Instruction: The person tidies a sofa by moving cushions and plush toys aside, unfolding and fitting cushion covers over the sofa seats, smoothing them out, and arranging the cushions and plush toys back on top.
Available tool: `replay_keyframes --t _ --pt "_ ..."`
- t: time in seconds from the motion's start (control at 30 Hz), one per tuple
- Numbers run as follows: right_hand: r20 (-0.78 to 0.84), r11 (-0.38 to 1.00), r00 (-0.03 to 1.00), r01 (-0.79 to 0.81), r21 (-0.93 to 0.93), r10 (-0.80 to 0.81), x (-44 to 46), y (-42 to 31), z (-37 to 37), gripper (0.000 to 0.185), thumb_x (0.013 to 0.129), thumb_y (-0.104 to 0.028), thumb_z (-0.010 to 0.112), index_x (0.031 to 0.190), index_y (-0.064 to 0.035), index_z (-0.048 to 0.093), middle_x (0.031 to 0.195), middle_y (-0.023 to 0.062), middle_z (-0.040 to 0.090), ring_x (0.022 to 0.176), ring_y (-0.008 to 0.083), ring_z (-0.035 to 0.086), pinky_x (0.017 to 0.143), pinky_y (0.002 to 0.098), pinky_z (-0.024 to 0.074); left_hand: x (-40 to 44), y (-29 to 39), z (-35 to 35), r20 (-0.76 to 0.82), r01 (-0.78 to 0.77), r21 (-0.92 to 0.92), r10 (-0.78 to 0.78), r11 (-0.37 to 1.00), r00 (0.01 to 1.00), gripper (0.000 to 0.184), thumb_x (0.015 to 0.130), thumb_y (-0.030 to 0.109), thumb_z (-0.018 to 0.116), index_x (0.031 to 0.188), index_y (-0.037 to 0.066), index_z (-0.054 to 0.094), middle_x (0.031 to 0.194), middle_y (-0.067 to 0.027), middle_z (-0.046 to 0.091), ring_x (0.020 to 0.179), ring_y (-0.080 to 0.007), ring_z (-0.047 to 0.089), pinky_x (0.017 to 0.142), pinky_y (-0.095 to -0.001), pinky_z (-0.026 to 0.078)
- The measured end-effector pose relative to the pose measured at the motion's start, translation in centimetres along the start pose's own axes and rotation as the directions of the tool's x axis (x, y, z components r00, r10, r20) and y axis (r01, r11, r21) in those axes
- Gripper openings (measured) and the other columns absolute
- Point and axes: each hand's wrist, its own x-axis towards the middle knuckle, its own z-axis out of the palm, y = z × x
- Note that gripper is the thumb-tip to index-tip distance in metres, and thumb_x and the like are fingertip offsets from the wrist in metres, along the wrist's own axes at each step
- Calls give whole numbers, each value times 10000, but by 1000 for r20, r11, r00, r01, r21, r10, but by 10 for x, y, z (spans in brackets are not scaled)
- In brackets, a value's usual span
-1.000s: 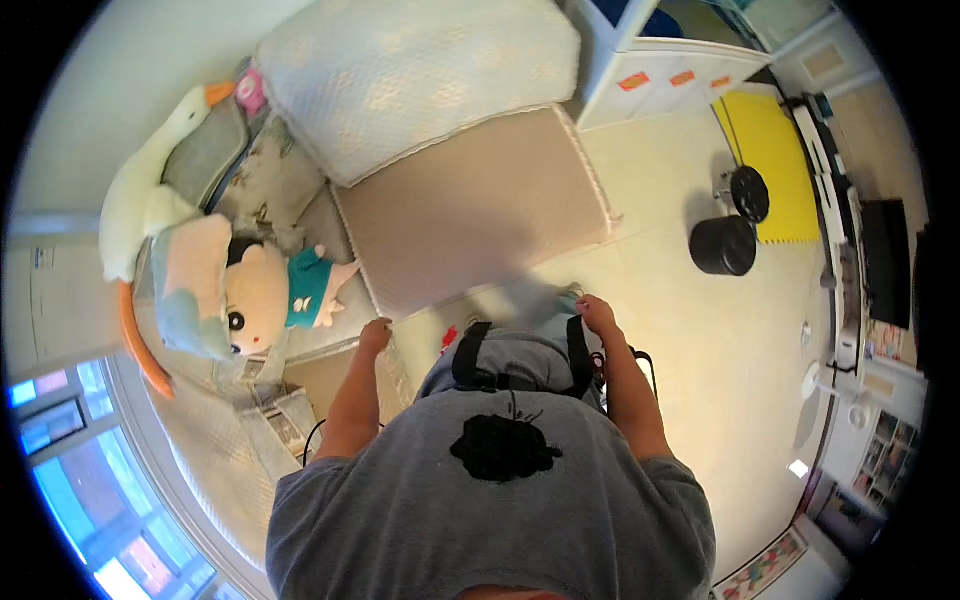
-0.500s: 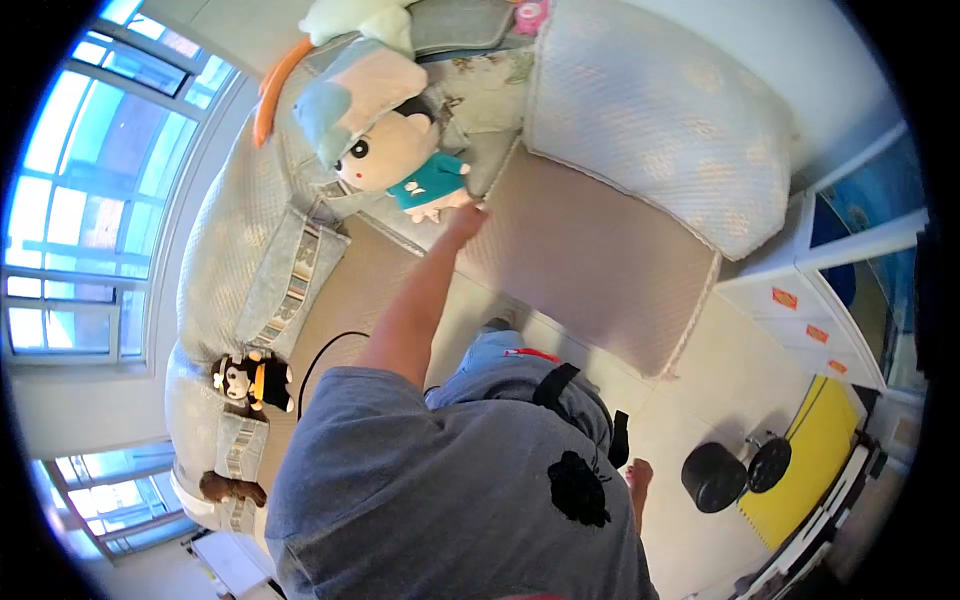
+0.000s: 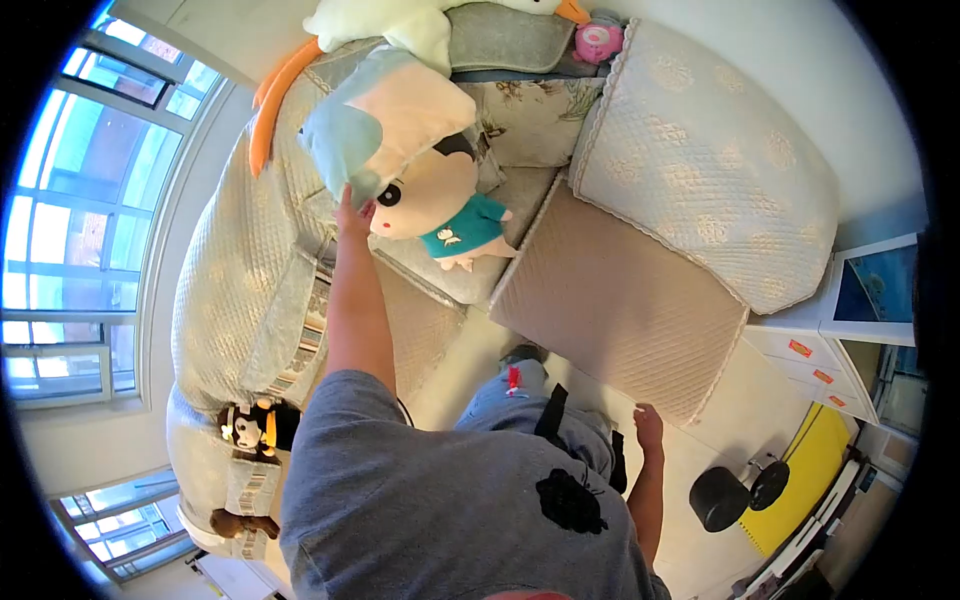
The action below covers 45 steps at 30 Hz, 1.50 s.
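Observation:
My left hand (image 3: 355, 212) reaches up to the lower edge of a blue and pink pillow (image 3: 400, 115), its fingers at the pillow's corner; whether they grip it is hard to make out. Beneath the pillow lies a large plush doll (image 3: 440, 200) with a teal shirt, its head partly covered. My right hand (image 3: 648, 422) hangs low on the right over the floor, fingers curled, and whatever it may hold is too small to tell.
A sofa (image 3: 620, 300) curves around the front and left. On it are a white goose plush (image 3: 390, 28), a pink toy (image 3: 598, 42), a patterned cushion (image 3: 530, 120) and a monkey plush (image 3: 255, 428). Black stools (image 3: 720, 498) stand right, near a yellow mat (image 3: 800, 480).
The view has swung left. My left hand has moved from near the doll's feet to the pillow's lower corner. My right hand has risen a little in view.

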Motion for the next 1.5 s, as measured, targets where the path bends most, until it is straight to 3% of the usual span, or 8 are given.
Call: replay_keyframes --t 0.33,0.53,0.67,0.77,0.97,1.13,1.33,1.5 --pt "202 951 962 125 281 -186 114 -230 21 431 834 -367 438 1160 -88 413 978 84 548 926 188 519 742 303 410 -82 31 136 682 196 -84 -87 977 726 215 757 117 538 941 28 473 787 -64 557 565 -176 535 573 -303 471" --pt "248 -71 898 -292 954 -365 117 -425 -35 460 815 -322 491 1151 -19 410 1106 115 488 1000 225 476 840 314 398 -245 -79 98 756 287 396 -487 872 436 275 759 125 542 1022 57 500 1030 -73 516 976 -195 494 835 -325 400" --pt "198 182 980 -192 964 -14 149 -381 -33 437 788 -246 532 1128 8 425 1084 122 501 973 215 495 794 305 418 -276 -116 72 608 519 496 -706 696 364 384 736 117 595 1098 66 476 1107 -64 480 1019 -215 462 885 -342 362" --pt "-92 544 994 44 838 61 160 -349 -42 382 748 -127 554 1077 41 453 1051 126 522 944 226 514 756 320 427 -221 -153 35 641 -337 751 -749 567 169 437 751 216 577 1115 -1 470 1155 -114 456 1055 -234 424 914 -321 321" --pt "-103 931 930 340 -131 -353 185 -359 -81 269 675 -8 526 943 3 540 876 168 589 817 288 560 721 353 428 -22 -188 -75 337 -317 903 -21 289 941 535 627 307 683 1052 39 499 964 -150 565 955 -281 515 791 -401 402" --pt "130 733 827 549 -402 -547 230 -350 -113 281 658 -32 516 935 -51 560 836 175 577 786 354 538 689 379 427 27 -58 -54 258 -450 886 691 109 676 841 527 300 764 1188 19 326 1181 -246 368 1102 -371 355 858 -436 356" --pt "38 505 889 294 -811 -457 292 -314 -139 379 702 -41 491 1068 -137 509 1121 119 472 1031 286 445 825 404 368 70 -1 -16 612 -611 591 201 527 765 973 506 426 751 1240 35 246 1117 -226 456 1026 -349 460 840 -409 392" --pt "-128 664 963 63 -745 -235 330 -235 -115 570 703 -134 598 1224 -124 367 1250 163 352 1159 290 332 939 391 297 20 -19 33 272 -272 962 126 -18 954 816 514 436 732 1150 47 397 992 -161 563 911 -294 543 786 -388 423"
